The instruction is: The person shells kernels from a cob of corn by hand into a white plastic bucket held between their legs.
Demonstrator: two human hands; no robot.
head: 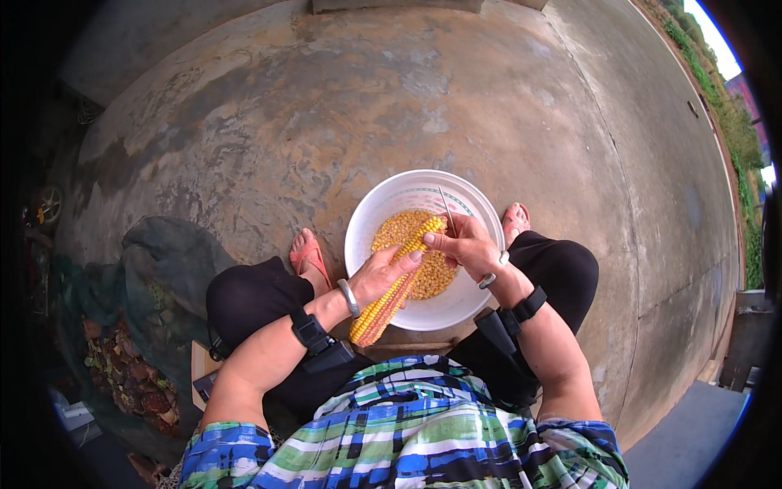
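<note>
A yellow ear of corn (382, 305) lies slantwise across my two hands, above a white plastic basin (360, 244). Rows of kernels are gone along one side, leaving a bare reddish strip of cob. My left hand (383, 275) is wrapped around the middle of the ear, its thumb on top. At the far end, my right hand (467, 241) presses its thumb near the tip. A thin metal rod (446, 205) sticks up from the right hand's fingers; its lower end is hidden. Loose corn kernels (437, 278) cover the basin's bottom.
The basin stands on a concrete floor (379, 98) between my sandalled feet (310, 257). Dark green netting (177, 257) lies to the left, beside a heap of brownish dry matter (131, 373). Near my left elbow is a wooden box edge (200, 373). Plants border the floor at far right.
</note>
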